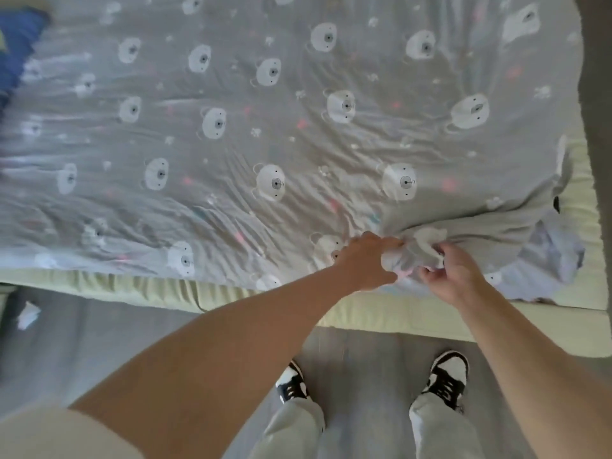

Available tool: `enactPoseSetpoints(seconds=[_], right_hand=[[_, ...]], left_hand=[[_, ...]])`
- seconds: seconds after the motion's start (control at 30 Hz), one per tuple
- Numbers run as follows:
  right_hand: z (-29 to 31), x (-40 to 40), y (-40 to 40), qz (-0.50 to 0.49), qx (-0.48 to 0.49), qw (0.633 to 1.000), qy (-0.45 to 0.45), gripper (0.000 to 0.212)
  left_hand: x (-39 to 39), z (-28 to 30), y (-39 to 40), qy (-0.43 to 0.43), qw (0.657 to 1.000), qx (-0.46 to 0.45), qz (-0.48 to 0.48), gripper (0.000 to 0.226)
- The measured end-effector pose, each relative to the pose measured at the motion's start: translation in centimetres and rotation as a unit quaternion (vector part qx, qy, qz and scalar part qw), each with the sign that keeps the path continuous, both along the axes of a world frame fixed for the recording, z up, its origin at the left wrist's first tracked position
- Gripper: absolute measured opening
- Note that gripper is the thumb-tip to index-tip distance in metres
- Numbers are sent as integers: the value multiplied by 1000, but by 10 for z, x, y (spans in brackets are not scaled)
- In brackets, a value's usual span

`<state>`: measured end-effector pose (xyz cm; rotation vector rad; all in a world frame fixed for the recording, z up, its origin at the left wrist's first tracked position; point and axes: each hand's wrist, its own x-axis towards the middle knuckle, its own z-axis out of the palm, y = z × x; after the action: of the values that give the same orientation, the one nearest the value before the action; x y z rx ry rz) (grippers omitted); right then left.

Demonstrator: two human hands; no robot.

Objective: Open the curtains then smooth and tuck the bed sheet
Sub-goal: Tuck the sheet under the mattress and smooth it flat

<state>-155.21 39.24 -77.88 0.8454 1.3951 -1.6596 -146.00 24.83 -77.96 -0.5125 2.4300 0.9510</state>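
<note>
A grey bed sheet (265, 127) printed with white bear faces covers the mattress (397, 313), whose pale yellow side shows along the near edge. The sheet is wrinkled, with creases fanning out from its near right part. There my left hand (364, 263) and my right hand (453, 276) both grip a bunched fold of the sheet close to the mattress's near edge. The sheet's near right corner (549, 256) lies loose and crumpled on the mattress top, showing its pale underside. No curtains are in view.
I stand on a grey floor (99, 342) right at the bedside, both black-and-white shoes (447, 382) visible. A crumpled white scrap (28, 314) lies on the floor at left. A blue cloth (16, 44) sits at the bed's far left.
</note>
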Motion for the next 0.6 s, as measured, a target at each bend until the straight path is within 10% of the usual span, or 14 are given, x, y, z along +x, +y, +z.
enactPoseSetpoints(seconds=[0.27, 0.33, 0.43, 0.53, 0.6], right_hand=[[-24, -36, 137, -112, 73, 986, -105, 25], [-22, -40, 147, -117, -115, 979, -117, 26], [-15, -74, 158, -144, -109, 983, -21, 37], [-7, -108, 160, -108, -127, 983, -83, 66], [-6, -117, 153, -49, -132, 982, -126, 41]], left_hand=[[-79, -22, 152, -148, 979, 3, -141, 50], [-99, -20, 167, -106, 992, 7, -66, 44], [-125, -12, 161, 13, 995, 3, 100, 35], [-147, -8, 165, 29, 998, 17, 51, 69], [-155, -5, 176, -12, 1000, 27, 5, 100]])
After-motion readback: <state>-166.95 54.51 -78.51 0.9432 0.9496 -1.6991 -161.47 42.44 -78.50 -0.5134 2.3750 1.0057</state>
